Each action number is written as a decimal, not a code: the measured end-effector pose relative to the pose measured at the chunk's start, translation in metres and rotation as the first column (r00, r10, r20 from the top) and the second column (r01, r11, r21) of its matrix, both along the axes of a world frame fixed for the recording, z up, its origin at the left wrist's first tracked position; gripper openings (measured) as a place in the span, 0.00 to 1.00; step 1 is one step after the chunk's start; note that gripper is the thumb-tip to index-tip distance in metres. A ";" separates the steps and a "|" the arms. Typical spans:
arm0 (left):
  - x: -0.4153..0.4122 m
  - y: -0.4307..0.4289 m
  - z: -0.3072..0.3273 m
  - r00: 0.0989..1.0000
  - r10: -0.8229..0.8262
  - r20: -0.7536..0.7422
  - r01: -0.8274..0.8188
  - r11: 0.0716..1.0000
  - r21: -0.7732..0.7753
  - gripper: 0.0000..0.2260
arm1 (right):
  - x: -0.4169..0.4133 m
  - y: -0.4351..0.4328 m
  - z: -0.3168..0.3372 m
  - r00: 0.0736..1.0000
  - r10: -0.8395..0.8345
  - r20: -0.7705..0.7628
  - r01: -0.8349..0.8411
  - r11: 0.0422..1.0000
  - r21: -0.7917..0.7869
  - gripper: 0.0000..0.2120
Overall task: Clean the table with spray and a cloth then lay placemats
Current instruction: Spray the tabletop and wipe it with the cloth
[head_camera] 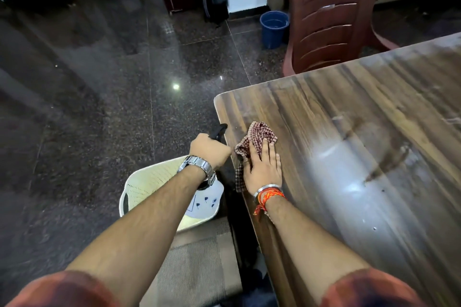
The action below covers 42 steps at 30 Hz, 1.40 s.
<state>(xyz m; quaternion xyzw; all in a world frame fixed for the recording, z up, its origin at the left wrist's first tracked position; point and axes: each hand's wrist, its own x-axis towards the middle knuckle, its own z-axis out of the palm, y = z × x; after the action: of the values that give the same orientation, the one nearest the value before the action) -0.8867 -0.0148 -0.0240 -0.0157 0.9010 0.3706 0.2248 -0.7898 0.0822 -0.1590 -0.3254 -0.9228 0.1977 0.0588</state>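
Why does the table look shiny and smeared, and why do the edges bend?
Head view: pale glare streaks the glossy table, likely a reflected light; the floor shows a bright spot too. Head view: the wide lens bows the table edge and stretches the arms; the picture's right side is blurred, the cloth under the right hand sharper.

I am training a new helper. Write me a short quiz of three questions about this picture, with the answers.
1. True or false: the right hand lies flat on the checked cloth.
2. What does the left hand grip? A) spray bottle B) placemat C) bucket
3. Fill in: the cloth rests on the wooden ____.
Key: 1 true; 2 A; 3 table.
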 end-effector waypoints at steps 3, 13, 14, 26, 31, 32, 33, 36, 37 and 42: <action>-0.017 0.019 -0.006 1.000 -0.002 0.011 0.003 1.000 -0.023 0.07 | -0.028 0.013 -0.004 1.000 0.005 -0.023 -0.005 1.000 0.009 0.26; -0.060 0.031 -0.042 0.998 0.065 -0.015 -0.066 0.993 -0.096 0.08 | -0.138 0.050 -0.001 0.858 0.512 0.054 -0.514 0.857 0.037 0.26; -0.065 0.033 -0.044 0.998 0.055 -0.016 -0.056 0.993 -0.106 0.08 | -0.150 0.059 -0.002 0.868 0.492 0.063 -0.495 0.869 0.026 0.25; -0.098 0.052 -0.050 1.000 -0.007 -0.009 0.006 0.995 -0.104 0.05 | -0.114 0.269 -0.008 0.945 -0.305 0.121 0.304 0.952 0.025 0.26; -0.087 0.055 -0.050 0.999 -0.048 -0.009 0.046 0.989 -0.139 0.06 | -0.104 0.236 -0.001 0.981 -0.165 0.104 0.156 0.984 0.083 0.26; -0.083 0.055 -0.051 0.998 -0.057 -0.004 0.056 0.988 -0.142 0.06 | -0.104 0.218 0.001 0.994 -0.029 0.102 0.018 0.993 0.113 0.26; -0.078 0.056 -0.051 0.998 -0.066 0.003 0.066 0.987 -0.143 0.06 | -0.101 0.197 0.001 0.987 0.123 0.100 -0.135 0.983 0.122 0.26; -0.060 0.057 -0.054 0.995 -0.098 0.021 0.100 0.986 -0.136 0.08 | -0.079 0.129 -0.002 0.846 0.525 0.097 -0.533 0.840 0.105 0.25; -0.054 0.058 -0.054 0.994 -0.108 0.025 0.110 0.986 -0.126 0.10 | -0.068 0.114 -0.002 0.800 0.592 0.102 -0.600 0.794 0.095 0.25; -0.022 0.063 -0.052 0.985 -0.166 0.050 0.171 0.974 -0.148 0.07 | 0.019 0.132 -0.003 0.912 0.397 0.103 -0.406 0.908 0.098 0.27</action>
<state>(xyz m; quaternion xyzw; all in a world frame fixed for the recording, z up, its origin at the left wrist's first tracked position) -0.9088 0.0480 -0.0760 0.0369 0.9204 0.2802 0.2703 -0.7708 0.2144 -0.1617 -0.1323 -0.9816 0.1375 -0.0014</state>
